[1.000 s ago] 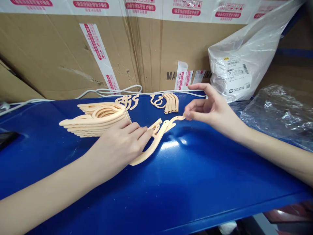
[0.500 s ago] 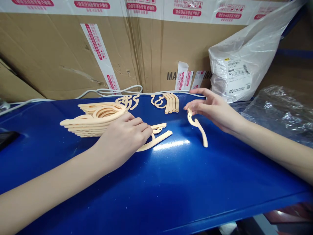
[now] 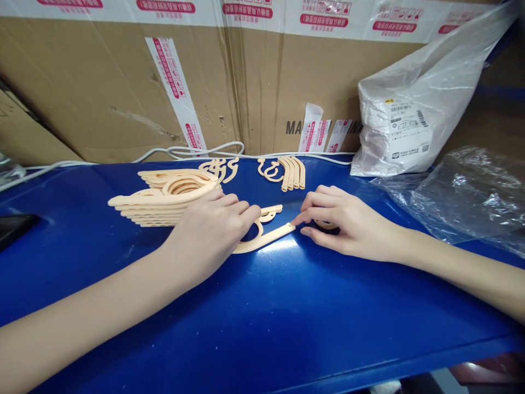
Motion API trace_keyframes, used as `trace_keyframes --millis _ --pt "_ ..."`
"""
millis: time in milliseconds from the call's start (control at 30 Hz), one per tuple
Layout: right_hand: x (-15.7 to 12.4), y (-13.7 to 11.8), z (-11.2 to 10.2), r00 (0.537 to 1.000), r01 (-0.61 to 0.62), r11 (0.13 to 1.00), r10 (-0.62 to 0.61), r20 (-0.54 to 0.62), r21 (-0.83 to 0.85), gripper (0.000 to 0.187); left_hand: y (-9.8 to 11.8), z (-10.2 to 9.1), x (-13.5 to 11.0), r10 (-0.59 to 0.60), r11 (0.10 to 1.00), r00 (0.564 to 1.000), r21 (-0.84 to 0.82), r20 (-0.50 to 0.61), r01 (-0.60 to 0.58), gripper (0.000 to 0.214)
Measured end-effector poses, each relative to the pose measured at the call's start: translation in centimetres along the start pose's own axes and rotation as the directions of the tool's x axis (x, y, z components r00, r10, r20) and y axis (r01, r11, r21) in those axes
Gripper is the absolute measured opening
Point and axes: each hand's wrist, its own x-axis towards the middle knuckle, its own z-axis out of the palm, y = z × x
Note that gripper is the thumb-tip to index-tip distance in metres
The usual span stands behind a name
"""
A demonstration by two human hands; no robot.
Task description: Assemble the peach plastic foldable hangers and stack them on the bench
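My left hand (image 3: 213, 232) lies curled over one end of a cream plastic hanger part (image 3: 262, 236) flat on the blue table (image 3: 287, 317), fingers pressing it down. My right hand (image 3: 340, 224) rests palm down just right of it, fingertips pinching the part's free end. A curved cream hook piece (image 3: 326, 224) lies mostly hidden under the right hand's fingers. A stack of finished cream hangers (image 3: 164, 197) sits left of my left hand.
Loose hook pieces (image 3: 219, 167) and a row of straight pieces (image 3: 293, 172) lie at the back. Behind them run white cables (image 3: 205, 150) and big cardboard boxes (image 3: 123, 82). A white plastic bag (image 3: 406, 120) and clear plastic wrap (image 3: 471, 191) fill the right.
My right hand pulled a hook piece off the hanger part, laid it on the table, then came down over it toward the part's end. The left hand stayed pressed on the part.
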Motion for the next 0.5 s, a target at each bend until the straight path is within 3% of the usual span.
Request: trace_keyframes --millis 100,167,233,333,400,500 --pt "0.0 -0.2 -0.4 1.0 0.0 0.997 -0.002 0.03 0.073 0.021 0.2 0.1 -0.1 -0.051 0.999 0.998 0.015 0.026 0.05 0.026" --pt "0.0 0.0 -0.9 1.0 -0.017 1.0 0.016 0.019 0.024 0.023 0.5 0.2 -0.1 -0.074 0.997 0.997 0.032 0.03 0.073 0.026" --pt "0.0 0.4 -1.4 0.999 -0.048 0.986 0.047 -0.011 -0.157 0.03 0.8 0.1 -0.1 -0.092 0.994 0.996 0.063 0.003 0.091 0.03" --pt "-0.1 0.7 -1.9 0.997 -0.064 0.877 0.073 0.0 -0.476 0.043 1.6 -0.1 -0.1 -0.096 0.99 0.993 0.096 -0.07 0.102 0.037" --pt "-0.3 0.6 -1.9 0.994 -0.057 0.832 0.096 0.043 -0.552 0.049 2.2 -0.3 0.0 -0.097 0.994 0.99 0.029 -0.102 0.101 0.034" --pt "-0.5 0.3 -1.3 0.983 -0.126 0.877 0.175 0.063 -0.465 0.041 2.8 -0.1 0.1 -0.1 0.97 0.992 -0.23 -0.081 0.079 0.025"
